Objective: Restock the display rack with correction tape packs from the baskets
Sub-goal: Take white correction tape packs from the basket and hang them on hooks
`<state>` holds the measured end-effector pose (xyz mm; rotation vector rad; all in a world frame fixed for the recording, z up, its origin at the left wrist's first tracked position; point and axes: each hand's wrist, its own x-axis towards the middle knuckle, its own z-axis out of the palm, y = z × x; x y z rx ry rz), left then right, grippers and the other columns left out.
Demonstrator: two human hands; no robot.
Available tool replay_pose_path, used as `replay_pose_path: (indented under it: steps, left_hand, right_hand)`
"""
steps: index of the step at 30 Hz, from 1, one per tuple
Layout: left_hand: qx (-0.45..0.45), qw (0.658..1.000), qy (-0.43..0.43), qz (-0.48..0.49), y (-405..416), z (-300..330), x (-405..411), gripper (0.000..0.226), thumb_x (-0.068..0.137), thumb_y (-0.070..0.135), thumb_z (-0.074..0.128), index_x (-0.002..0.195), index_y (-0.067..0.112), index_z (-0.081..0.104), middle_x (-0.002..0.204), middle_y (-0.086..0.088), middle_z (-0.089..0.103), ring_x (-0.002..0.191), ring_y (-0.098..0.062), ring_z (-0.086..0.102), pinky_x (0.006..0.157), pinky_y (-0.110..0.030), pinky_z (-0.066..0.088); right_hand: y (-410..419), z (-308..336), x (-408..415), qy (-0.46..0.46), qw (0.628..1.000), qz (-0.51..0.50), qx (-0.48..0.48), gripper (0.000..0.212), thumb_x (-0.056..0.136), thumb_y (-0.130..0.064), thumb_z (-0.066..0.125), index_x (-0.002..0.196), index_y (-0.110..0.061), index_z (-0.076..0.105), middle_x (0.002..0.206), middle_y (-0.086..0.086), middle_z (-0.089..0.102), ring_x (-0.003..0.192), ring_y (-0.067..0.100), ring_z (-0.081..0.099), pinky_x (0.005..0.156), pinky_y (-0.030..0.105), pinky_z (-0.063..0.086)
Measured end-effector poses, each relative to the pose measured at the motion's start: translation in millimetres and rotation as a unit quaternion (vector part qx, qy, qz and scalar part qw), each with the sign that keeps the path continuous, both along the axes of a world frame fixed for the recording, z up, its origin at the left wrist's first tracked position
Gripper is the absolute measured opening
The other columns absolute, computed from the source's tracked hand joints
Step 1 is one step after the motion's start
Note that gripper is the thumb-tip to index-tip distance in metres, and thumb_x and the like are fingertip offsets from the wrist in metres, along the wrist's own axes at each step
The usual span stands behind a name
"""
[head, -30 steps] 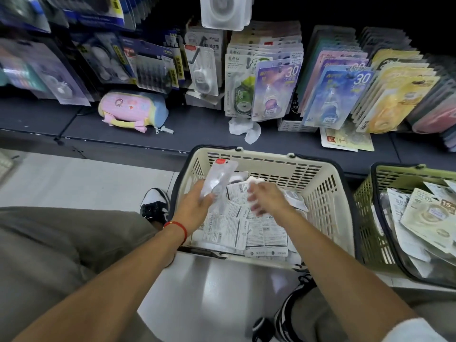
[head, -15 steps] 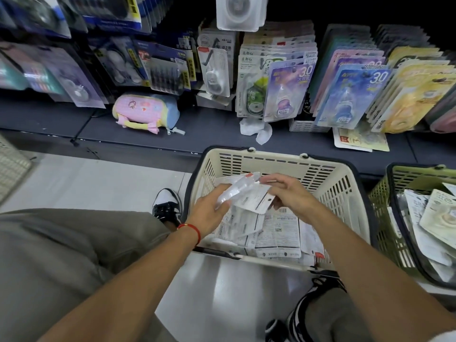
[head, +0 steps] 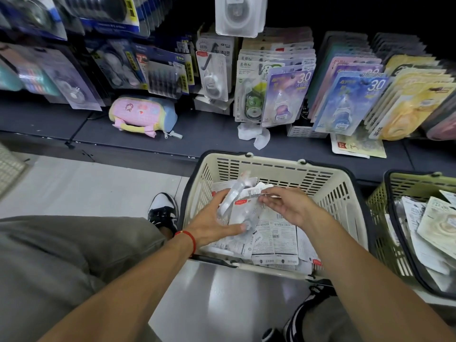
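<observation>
Left hand [head: 214, 224] grips clear correction tape packs [head: 234, 203] over the beige basket [head: 345, 193]; right hand [head: 287, 206] pinches 1 pack's edge; rack packs [head: 286, 97] read "30".

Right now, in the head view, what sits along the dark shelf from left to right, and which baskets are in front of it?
On the shelf: pink pouch → crumpled white wrapper → purple 30 pack → blue 30 pack → yellow packs. In front: cream basket, then green basket.

Clear-blister, white-backed correction tape packs [head: 274, 239] lie heaped in a cream slotted plastic basket [head: 276, 169] below a crowded dark display rack [head: 283, 77].
</observation>
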<state>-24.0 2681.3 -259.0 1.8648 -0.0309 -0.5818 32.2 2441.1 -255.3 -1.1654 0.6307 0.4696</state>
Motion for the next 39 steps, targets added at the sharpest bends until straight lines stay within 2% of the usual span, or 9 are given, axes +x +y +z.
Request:
replay_pose_path:
  steps: [8, 14, 17, 21, 26, 29, 32, 36, 39]
  left_hand:
    - [-0.024, 0.986, -0.061, 0.154, 10, -8, 16, 0.05, 0.095, 0.012, 0.075, 0.131, 0.041, 0.056, 0.117, 0.018, 0.068, 0.104, 0.004, 0.067, 0.069, -0.011, 0.056]
    - [-0.019, 0.991, 0.003, 0.131, 8, -17, 13, 0.047, 0.098, 0.005, 0.071, 0.138, 0.028, 0.06, 0.117, -0.003, 0.072, 0.107, -0.025, 0.072, 0.083, -0.046, 0.065]
    - [-0.03, 0.992, 0.024, 0.123, 11, -14, 15, 0.044, 0.096, 0.005, 0.072, 0.129, 0.032, 0.063, 0.115, -0.001, 0.072, 0.109, -0.025, 0.071, 0.082, -0.037, 0.063]
    - [-0.066, 0.991, 0.014, 0.116, 10, -9, 16, 0.051, 0.09, 0.016, 0.083, 0.134, 0.032, 0.063, 0.115, 0.005, 0.076, 0.106, -0.014, 0.073, 0.08, -0.024, 0.061]
    - [0.009, 0.993, -0.092, 0.07, 7, -2, 16, 0.056, 0.082, 0.032, 0.09, 0.128, 0.045, 0.062, 0.112, 0.021, 0.073, 0.105, 0.006, 0.067, 0.082, -0.01, 0.054]
    - [0.015, 0.992, -0.093, 0.08, -1, -7, 15, 0.052, 0.085, 0.028, 0.087, 0.129, 0.043, 0.063, 0.117, 0.016, 0.073, 0.106, -0.001, 0.068, 0.086, -0.021, 0.06]
    - [-0.031, 0.984, -0.062, 0.164, 0, -14, 12, 0.044, 0.089, 0.021, 0.084, 0.129, 0.026, 0.066, 0.114, 0.006, 0.075, 0.103, -0.009, 0.072, 0.075, -0.015, 0.059]
    - [-0.052, 0.977, -0.016, 0.204, 5, -21, 9, 0.041, 0.09, 0.018, 0.083, 0.128, 0.021, 0.067, 0.114, 0.002, 0.077, 0.106, -0.015, 0.074, 0.084, -0.027, 0.062]
    - [-0.065, 0.974, -0.011, 0.215, 5, -23, 11, 0.036, 0.089, 0.019, 0.084, 0.118, 0.034, 0.068, 0.109, 0.01, 0.078, 0.105, -0.012, 0.074, 0.081, -0.027, 0.062]
  right_hand:
    - [-3, 2, -6, 0.03, 0.991, 0.088, 0.093, 0.013, 0.094, 0.013, 0.059, 0.106, 0.015, 0.065, 0.108, 0.033, 0.074, 0.096, 0.04, 0.078, 0.072, 0.03, 0.065]
    - [4, -3, -12, -0.131, 0.944, 0.238, -0.19, 0.024, 0.09, 0.006, 0.076, 0.112, -0.003, 0.075, 0.093, 0.017, 0.08, 0.084, 0.038, 0.079, 0.064, 0.024, 0.061]
    - [4, -6, -8, -0.214, 0.887, 0.26, -0.316, 0.011, 0.097, -0.018, 0.074, 0.098, -0.029, 0.077, 0.088, -0.002, 0.077, 0.065, 0.027, 0.076, 0.05, 0.033, 0.055]
    - [-2, -10, -6, -0.225, 0.855, 0.262, -0.386, 0.009, 0.098, -0.04, 0.069, 0.092, -0.033, 0.07, 0.072, 0.0, 0.074, 0.06, 0.021, 0.071, 0.058, 0.05, 0.059]
    - [4, -12, -8, -0.281, 0.861, 0.277, -0.32, 0.009, 0.099, -0.04, 0.069, 0.093, -0.046, 0.069, 0.078, 0.002, 0.075, 0.066, 0.02, 0.075, 0.066, 0.043, 0.065]
    - [21, -15, -12, -0.272, 0.892, 0.235, -0.274, 0.011, 0.098, -0.04, 0.069, 0.1, -0.03, 0.068, 0.085, 0.004, 0.076, 0.072, 0.022, 0.077, 0.072, 0.048, 0.065]
    - [23, -25, -21, -0.209, 0.914, 0.2, -0.285, 0.025, 0.095, -0.053, 0.066, 0.11, -0.035, 0.058, 0.102, -0.003, 0.073, 0.084, 0.014, 0.075, 0.078, 0.044, 0.064]
    - [27, -45, -46, -0.111, 0.892, 0.384, -0.212, 0.031, 0.092, -0.039, 0.078, 0.116, -0.021, 0.068, 0.117, 0.003, 0.071, 0.107, 0.018, 0.07, 0.09, 0.03, 0.057]
    - [35, -47, -55, -0.11, 0.903, 0.377, -0.173, 0.007, 0.097, -0.027, 0.074, 0.102, -0.022, 0.076, 0.11, -0.001, 0.078, 0.108, 0.017, 0.071, 0.091, 0.023, 0.055]
